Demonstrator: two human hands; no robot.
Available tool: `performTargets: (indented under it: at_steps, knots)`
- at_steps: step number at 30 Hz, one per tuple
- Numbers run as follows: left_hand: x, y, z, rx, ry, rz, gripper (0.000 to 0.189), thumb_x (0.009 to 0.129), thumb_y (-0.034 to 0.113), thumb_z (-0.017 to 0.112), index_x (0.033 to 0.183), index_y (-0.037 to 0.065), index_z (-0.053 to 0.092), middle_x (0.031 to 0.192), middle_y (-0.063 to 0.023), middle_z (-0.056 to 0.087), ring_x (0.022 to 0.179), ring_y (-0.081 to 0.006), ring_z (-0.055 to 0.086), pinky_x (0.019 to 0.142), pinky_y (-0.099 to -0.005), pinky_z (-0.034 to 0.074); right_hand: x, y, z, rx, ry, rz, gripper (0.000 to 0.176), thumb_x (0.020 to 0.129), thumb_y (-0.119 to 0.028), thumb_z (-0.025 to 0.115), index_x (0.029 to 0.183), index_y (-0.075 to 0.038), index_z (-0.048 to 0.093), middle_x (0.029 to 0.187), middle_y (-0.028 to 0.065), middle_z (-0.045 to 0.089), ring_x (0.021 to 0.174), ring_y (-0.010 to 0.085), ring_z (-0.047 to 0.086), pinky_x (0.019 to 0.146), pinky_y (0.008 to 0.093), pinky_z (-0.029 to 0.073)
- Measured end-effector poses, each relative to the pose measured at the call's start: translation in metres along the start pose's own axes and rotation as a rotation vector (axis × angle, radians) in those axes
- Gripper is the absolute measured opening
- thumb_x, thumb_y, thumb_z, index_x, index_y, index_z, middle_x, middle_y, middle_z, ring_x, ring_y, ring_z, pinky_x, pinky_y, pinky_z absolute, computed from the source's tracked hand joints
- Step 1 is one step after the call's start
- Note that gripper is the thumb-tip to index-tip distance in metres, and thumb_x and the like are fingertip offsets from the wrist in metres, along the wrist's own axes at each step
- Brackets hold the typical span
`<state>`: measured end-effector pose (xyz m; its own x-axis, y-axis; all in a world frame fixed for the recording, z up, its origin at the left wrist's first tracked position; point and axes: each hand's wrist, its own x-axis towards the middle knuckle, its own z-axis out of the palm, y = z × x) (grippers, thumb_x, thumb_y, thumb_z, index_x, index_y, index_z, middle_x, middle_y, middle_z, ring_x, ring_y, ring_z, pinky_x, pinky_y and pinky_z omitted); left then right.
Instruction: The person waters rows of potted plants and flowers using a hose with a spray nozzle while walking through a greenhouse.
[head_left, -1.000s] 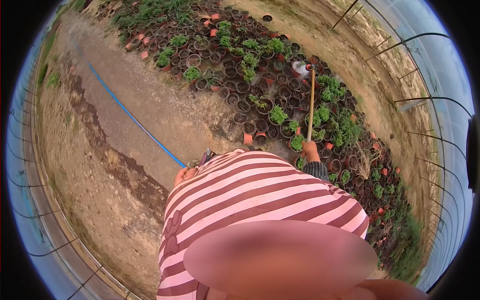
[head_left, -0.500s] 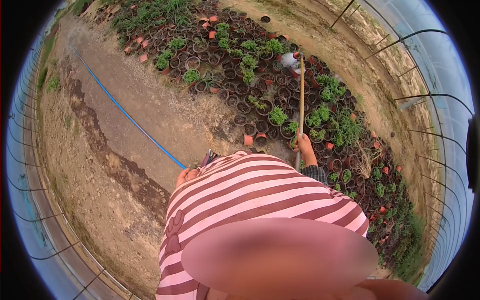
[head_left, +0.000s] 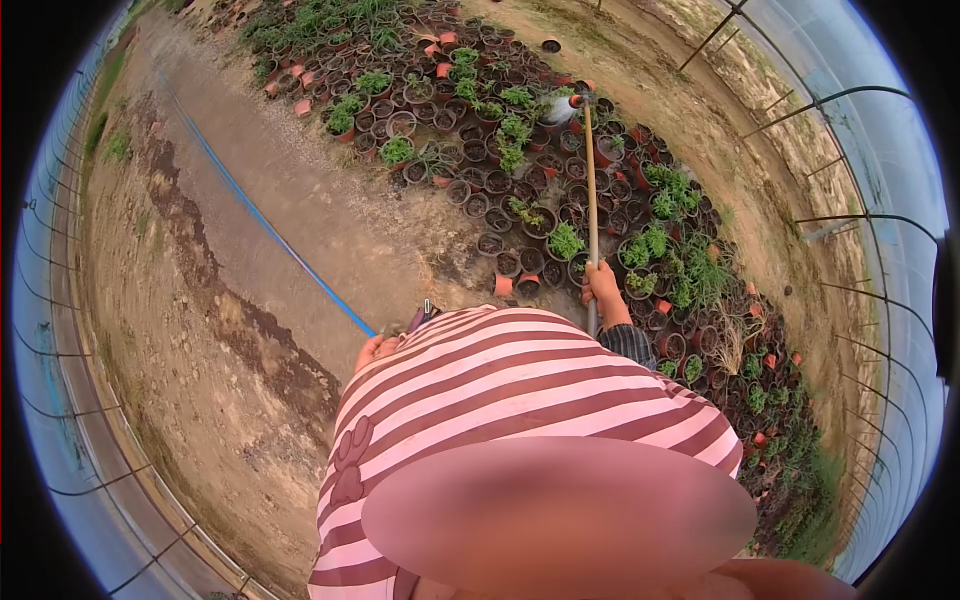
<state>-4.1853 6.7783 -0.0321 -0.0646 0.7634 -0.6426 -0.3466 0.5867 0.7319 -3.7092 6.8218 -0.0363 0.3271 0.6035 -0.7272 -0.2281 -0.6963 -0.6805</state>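
My right hand (head_left: 602, 284) is closed around a long watering wand (head_left: 592, 190), which reaches away from me over the pots. Water (head_left: 560, 108) sprays leftward from the red head (head_left: 577, 101) at its far end. Low on the left, my left hand (head_left: 375, 348) is wrapped round a blue hose (head_left: 290, 250) that trails off up the dirt path. Part of that hand is hidden by the striped shirt (head_left: 520, 350). Below the spray stand many dark plant pots (head_left: 497, 181), some with leafy green plants (head_left: 566, 241).
A dirt path (head_left: 330, 190) runs along the left of the pots. Several orange pots (head_left: 503, 285) lie tipped among the others. Curved metal hoops (head_left: 850, 92) with plastic sheeting (head_left: 870, 50) rise at the right, and more sheeting stands at the far left.
The wand's far end and its spray have swung to the left. My right hand has shifted slightly left with it, while my left hand still grips the hose.
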Motion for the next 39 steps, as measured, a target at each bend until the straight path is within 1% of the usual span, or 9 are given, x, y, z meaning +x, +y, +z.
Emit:
performTargets:
  at_steps: [4, 12, 13, 19, 26, 28, 32, 36, 39]
  knots:
    - [-0.025, 0.038, 0.023, 0.224, 0.125, -0.045, 0.043, 0.088, 0.012, 0.058, 0.121, -0.006, 0.037, 0.105, -0.0173, 0.059, 0.095, -0.0194, 0.058, 0.082, -0.0302, 0.048, -0.007, 0.007, 0.018, -0.079, -0.015, 0.011, 0.016, 0.095, -0.023, 0.042, 0.096, -0.007, 0.039, 0.068, 0.0028, 0.038, 0.05, 0.0106, 0.033, 0.043, 0.0282, 0.032]
    - [-0.011, 0.03, -0.003, 0.059, 0.235, -0.009, 0.046, 0.085, 0.016, 0.063, 0.121, -0.002, 0.041, 0.103, -0.016, 0.059, 0.091, -0.0185, 0.059, 0.078, -0.0307, 0.049, -0.033, 0.008, 0.063, -0.29, -0.075, 0.059, 0.022, 0.095, -0.024, 0.042, 0.103, -0.004, 0.041, 0.068, 0.005, 0.041, 0.05, 0.0123, 0.036, 0.042, 0.029, 0.033]
    - [-0.006, 0.029, -0.011, 0.066, 0.228, -0.005, 0.046, 0.085, 0.017, 0.064, 0.121, -0.002, 0.042, 0.103, -0.0158, 0.06, 0.091, -0.0182, 0.059, 0.078, -0.0306, 0.049, -0.046, -0.003, 0.072, -0.405, -0.08, 0.053, 0.031, 0.094, -0.029, 0.042, 0.104, 0.0, 0.046, 0.073, 0.0063, 0.047, 0.057, 0.0145, 0.041, 0.054, 0.0336, 0.039]
    - [-0.007, 0.065, -0.03, -0.004, 0.244, 0.038, 0.047, 0.085, 0.015, 0.062, 0.121, -0.004, 0.04, 0.102, -0.0157, 0.059, 0.089, -0.018, 0.058, 0.078, -0.0293, 0.049, -0.036, 0.011, 0.113, -0.534, -0.025, -0.019, 0.038, 0.092, -0.032, 0.045, 0.111, 0.001, 0.05, 0.073, 0.0101, 0.055, 0.059, 0.0205, 0.05, 0.059, 0.035, 0.043]
    - [0.028, 0.095, -0.112, 0.016, 0.186, 0.069, 0.047, 0.087, 0.007, 0.058, 0.125, -0.006, 0.035, 0.099, -0.0138, 0.058, 0.087, -0.0163, 0.058, 0.08, -0.029, 0.048, -0.038, -0.01, 0.193, -0.192, -0.051, -0.001, 0.017, 0.094, -0.022, 0.044, 0.098, -0.006, 0.041, 0.064, 0.0022, 0.038, 0.048, 0.0109, 0.035, 0.041, 0.0287, 0.03]
    - [0.056, 0.105, -0.154, -0.674, -0.081, -0.252, 0.011, 0.086, 0.009, 0.052, 0.091, 0.001, 0.046, 0.072, -0.0033, 0.051, 0.064, -0.0105, 0.049, 0.062, -0.0263, 0.044, -0.035, -0.021, 0.214, -0.154, -0.04, -0.012, 0.018, 0.094, -0.022, 0.045, 0.099, -0.005, 0.041, 0.064, 0.0027, 0.039, 0.048, 0.0111, 0.036, 0.04, 0.0286, 0.031]
    - [0.051, 0.152, -0.165, -1.16, 0.036, -0.488, 0.029, 0.083, 0.012, 0.045, 0.061, 0.016, 0.026, 0.052, 0.0059, 0.027, 0.047, -0.0087, 0.027, 0.045, -0.0259, 0.025, -0.019, -0.037, 0.254, -0.239, 0.046, -0.128, 0.016, 0.092, -0.025, 0.046, 0.089, -0.01, 0.04, 0.063, 0.0008, 0.039, 0.045, 0.0075, 0.036, 0.037, 0.0232, 0.029]
    - [0.061, 0.169, -0.201, -0.999, 0.107, -0.463, 0.028, 0.083, 0.012, 0.046, 0.062, 0.016, 0.028, 0.053, 0.0059, 0.029, 0.046, -0.0075, 0.028, 0.044, -0.0245, 0.027, -0.016, -0.058, 0.293, -0.295, 0.102, -0.189, 0.017, 0.092, -0.025, 0.046, 0.095, -0.009, 0.043, 0.065, 0.0019, 0.043, 0.046, 0.0085, 0.038, 0.037, 0.0239, 0.031]
    - [0.069, 0.181, -0.229, -1.346, -0.143, -0.735, 0.027, 0.083, 0.013, 0.046, 0.062, 0.015, 0.028, 0.053, 0.0059, 0.029, 0.047, -0.0073, 0.029, 0.044, -0.0241, 0.028, -0.015, -0.071, 0.315, -0.288, 0.127, -0.219, 0.019, 0.093, -0.025, 0.045, 0.099, -0.007, 0.045, 0.066, 0.003, 0.043, 0.046, 0.0095, 0.039, 0.037, 0.0253, 0.032]
